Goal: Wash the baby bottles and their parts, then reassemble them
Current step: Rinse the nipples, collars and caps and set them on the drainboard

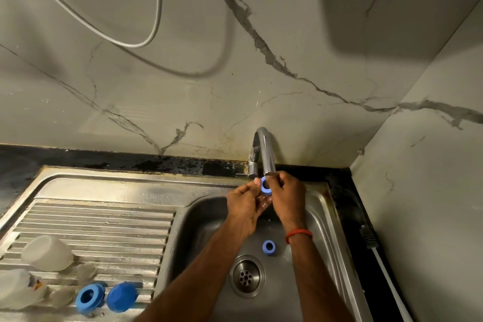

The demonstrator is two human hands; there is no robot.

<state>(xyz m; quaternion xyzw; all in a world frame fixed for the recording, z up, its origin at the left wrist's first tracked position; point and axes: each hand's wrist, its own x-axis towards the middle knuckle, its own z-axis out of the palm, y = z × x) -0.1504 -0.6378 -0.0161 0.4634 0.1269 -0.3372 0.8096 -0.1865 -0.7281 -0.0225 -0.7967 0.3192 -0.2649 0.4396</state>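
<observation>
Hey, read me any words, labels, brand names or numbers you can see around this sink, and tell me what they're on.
No text here can be read.
Clear bottle on the drainboard: an orange and dark printed mark, too blurred to read.
Blue parts, tap and sink: no visible markings.

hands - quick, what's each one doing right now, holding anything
Left hand: closed on the blue ring, fingertips gripping its left edge, under the faucet.
Right hand: closed on the same blue ring from the right.

A blue ring (266,185) sits under the tap, another (269,246) in the basin, remaining parts on the drainboard.
</observation>
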